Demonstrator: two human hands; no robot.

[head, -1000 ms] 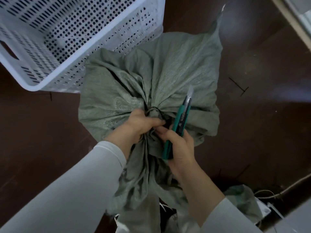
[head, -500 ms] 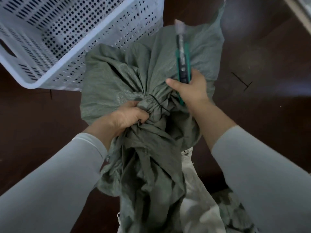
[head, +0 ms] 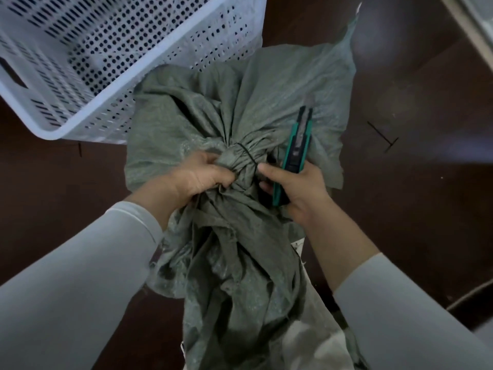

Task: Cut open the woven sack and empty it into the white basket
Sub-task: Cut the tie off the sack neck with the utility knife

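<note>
Gripping the gathered neck of the woven sack (head: 240,108), my left hand (head: 198,177) is closed tight around the bunched cloth just below the black tie (head: 246,153) that cinches it. My right hand (head: 298,190) is closed around a green utility knife (head: 294,153), blade end pointing up and away from me, with my thumb reaching toward the tie. The sack stands on the dark floor (head: 413,196) between my arms, its top leaning against the near wall of the white basket (head: 88,113), which sits tilted beside it and looks empty as far as I can see.

As I judge it, the tie is not yet cut, so that is the step in hand. What worries me is how close my left fingers sit to the tie: if the blade slips off that thin cord, it could run into them. The cloth is slack and creased, so the edge may snag and jerk. Cutting too deep could also slash whatever is inside, which I cannot see.
</note>
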